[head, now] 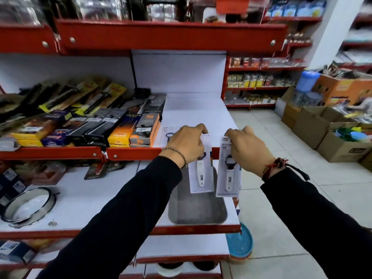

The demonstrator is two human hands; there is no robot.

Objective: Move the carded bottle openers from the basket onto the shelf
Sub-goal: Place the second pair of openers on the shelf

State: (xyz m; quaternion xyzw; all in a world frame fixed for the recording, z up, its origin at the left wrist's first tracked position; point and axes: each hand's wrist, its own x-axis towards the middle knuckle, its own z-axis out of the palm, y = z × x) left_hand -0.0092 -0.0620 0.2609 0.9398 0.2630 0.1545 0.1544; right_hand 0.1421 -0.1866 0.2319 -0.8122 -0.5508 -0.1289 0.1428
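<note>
My left hand (186, 144) grips the top of a white carded bottle opener (201, 174), which hangs in front of the red shelf edge. My right hand (248, 151) holds a second carded bottle opener (228, 178) by its top, just to the right of the first. Another carded opener (168, 133) lies flat on the white shelf (193, 111), partly hidden behind my left hand. The blue basket (240, 244) sits low on the floor at the shelf's right end, mostly hidden by the lower shelf.
Boxed lighters and packaged tools (128, 127) fill the shelf's left part. A metal tray (197, 206) and a round steel ring (28, 206) lie on the lower shelf. Cardboard boxes (322, 133) stand on the tiled floor at the right.
</note>
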